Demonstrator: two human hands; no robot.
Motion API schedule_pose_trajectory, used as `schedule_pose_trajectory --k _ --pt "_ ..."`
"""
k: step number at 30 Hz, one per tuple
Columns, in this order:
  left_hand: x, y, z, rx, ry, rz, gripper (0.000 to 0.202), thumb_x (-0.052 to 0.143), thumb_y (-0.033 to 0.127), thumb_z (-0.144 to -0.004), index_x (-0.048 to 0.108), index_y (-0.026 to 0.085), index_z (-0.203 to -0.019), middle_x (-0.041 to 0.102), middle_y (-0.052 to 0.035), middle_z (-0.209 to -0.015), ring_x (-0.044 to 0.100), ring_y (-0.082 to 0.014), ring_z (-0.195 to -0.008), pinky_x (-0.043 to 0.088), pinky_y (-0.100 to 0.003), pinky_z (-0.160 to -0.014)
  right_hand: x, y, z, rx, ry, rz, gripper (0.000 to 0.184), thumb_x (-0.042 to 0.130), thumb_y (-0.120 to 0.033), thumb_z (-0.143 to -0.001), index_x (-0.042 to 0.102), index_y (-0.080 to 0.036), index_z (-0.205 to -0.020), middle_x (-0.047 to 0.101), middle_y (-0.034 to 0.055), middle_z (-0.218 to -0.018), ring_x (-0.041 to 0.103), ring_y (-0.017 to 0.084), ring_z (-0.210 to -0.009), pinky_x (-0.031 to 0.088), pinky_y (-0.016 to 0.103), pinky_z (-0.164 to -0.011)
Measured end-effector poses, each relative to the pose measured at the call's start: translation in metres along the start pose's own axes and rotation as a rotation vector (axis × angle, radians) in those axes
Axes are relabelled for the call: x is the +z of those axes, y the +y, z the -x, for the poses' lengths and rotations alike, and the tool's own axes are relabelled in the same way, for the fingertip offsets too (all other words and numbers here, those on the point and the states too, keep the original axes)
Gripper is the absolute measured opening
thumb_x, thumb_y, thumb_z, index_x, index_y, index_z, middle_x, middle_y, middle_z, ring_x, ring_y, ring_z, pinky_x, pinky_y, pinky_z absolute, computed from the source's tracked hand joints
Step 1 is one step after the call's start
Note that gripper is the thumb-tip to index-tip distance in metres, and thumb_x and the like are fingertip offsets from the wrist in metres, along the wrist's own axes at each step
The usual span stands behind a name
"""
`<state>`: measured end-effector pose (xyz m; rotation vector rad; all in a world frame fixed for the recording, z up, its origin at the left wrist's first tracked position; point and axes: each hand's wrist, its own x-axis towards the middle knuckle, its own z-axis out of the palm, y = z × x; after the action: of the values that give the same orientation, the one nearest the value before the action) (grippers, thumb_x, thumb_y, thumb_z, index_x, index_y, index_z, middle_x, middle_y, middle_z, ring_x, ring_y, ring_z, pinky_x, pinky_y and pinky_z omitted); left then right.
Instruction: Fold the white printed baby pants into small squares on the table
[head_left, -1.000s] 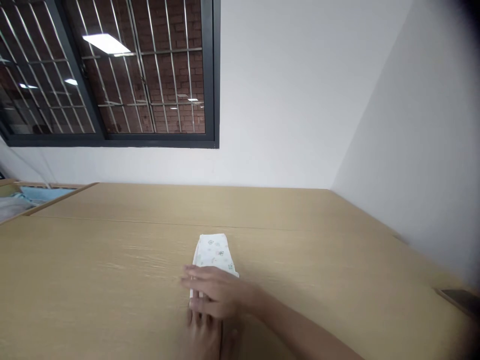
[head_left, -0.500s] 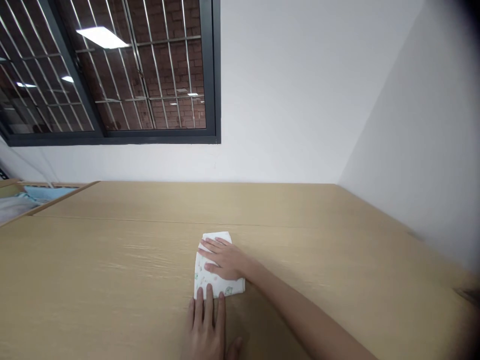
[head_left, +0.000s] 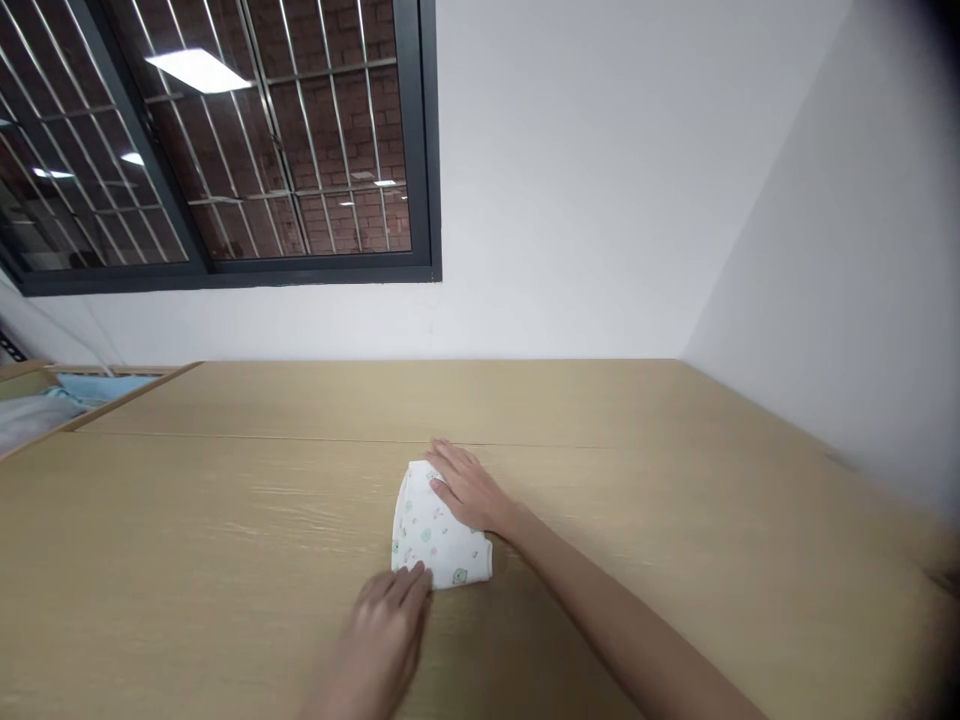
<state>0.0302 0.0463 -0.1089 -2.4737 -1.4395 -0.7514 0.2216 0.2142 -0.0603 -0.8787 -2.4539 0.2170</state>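
Observation:
A small folded white cloth (head_left: 435, 535) with little green prints lies on the wooden table (head_left: 225, 520). My right hand (head_left: 469, 488) rests flat on the cloth's far right part, fingers stretched out. My left hand (head_left: 386, 612) sits at the cloth's near edge. Its fingers are together and their tips touch the near left corner. Neither hand grips the cloth.
The light wooden table top runs to a white wall at the back and another on the right. A dark-framed barred window (head_left: 225, 140) sits at the upper left. At the far left edge a wooden tray (head_left: 45, 405) holds pale blue and grey fabric.
My right hand slid from the cloth's near end up to its far right edge. My left hand drew back toward me and to the left, fingertips still at the near corner.

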Motion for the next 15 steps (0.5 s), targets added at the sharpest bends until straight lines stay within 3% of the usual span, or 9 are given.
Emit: schedule_pose_trajectory --k 3,6,8,11,13,15 --pt "-0.022 -0.020 -0.011 0.023 -0.063 0.080 0.032 0.045 0.014 -0.096 0.066 0.024 -0.117 0.074 -0.0089 -0.118 0.071 -0.0253 -0.103 0.061 -0.044 -0.088 -0.017 -0.014 0.020 0.035 0.015 -0.059 0.037 0.043 -0.034 -0.103 0.060 -0.018 -0.133 0.063 0.0135 -0.133 0.053 0.028 -0.127 0.040 0.047 -0.109" --pt "-0.028 -0.032 -0.015 0.078 -0.075 0.089 0.027 0.048 0.015 -0.097 0.068 0.021 -0.113 0.074 -0.0091 -0.118 0.071 -0.0264 -0.106 0.060 -0.045 -0.090 -0.035 -0.026 0.043 0.031 -0.107 -0.157 0.029 0.051 -0.037 -0.100 0.069 -0.022 -0.116 0.071 0.0091 -0.108 0.063 0.026 -0.106 0.046 0.043 -0.098" --pt "-0.030 -0.035 -0.019 0.084 -0.099 0.119 0.028 0.046 0.017 -0.098 0.068 0.021 -0.115 0.074 -0.0093 -0.115 0.071 -0.0255 -0.104 0.060 -0.044 -0.091 -0.044 -0.032 0.058 0.018 -0.185 -0.202 0.032 0.062 -0.045 -0.094 0.069 -0.024 -0.117 0.071 0.0083 -0.109 0.063 0.028 -0.104 0.046 0.043 -0.098" --pt "-0.038 -0.036 -0.030 -0.026 -0.186 0.220 0.029 0.040 0.026 -0.102 0.067 0.022 -0.113 0.075 -0.0086 -0.105 0.071 -0.0238 -0.098 0.058 -0.042 -0.088 -0.053 -0.037 0.074 -0.002 -0.245 -0.245 0.056 0.078 -0.047 -0.078 0.065 -0.028 -0.129 0.067 0.0082 -0.126 0.060 0.031 -0.117 0.042 0.045 -0.106" --pt "-0.046 -0.038 -0.040 -0.137 -0.241 0.327 0.032 0.036 0.033 -0.104 0.066 0.023 -0.109 0.073 -0.0070 -0.102 0.069 -0.0223 -0.095 0.056 -0.040 -0.088 -0.055 -0.038 0.077 0.022 -0.248 -0.264 0.052 0.075 -0.039 -0.082 0.063 -0.029 -0.132 0.066 0.0072 -0.131 0.058 0.031 -0.122 0.039 0.045 -0.109" --pt "-0.051 -0.041 -0.048 -0.228 -0.264 0.454 0.034 0.035 0.040 -0.104 0.065 0.025 -0.107 0.072 -0.0061 -0.105 0.068 -0.0217 -0.098 0.054 -0.038 -0.090 -0.054 -0.037 0.076 0.091 -0.220 -0.286 0.037 0.063 -0.031 -0.091 0.066 -0.029 -0.128 0.069 0.0068 -0.126 0.060 0.029 -0.119 0.042 0.044 -0.106"
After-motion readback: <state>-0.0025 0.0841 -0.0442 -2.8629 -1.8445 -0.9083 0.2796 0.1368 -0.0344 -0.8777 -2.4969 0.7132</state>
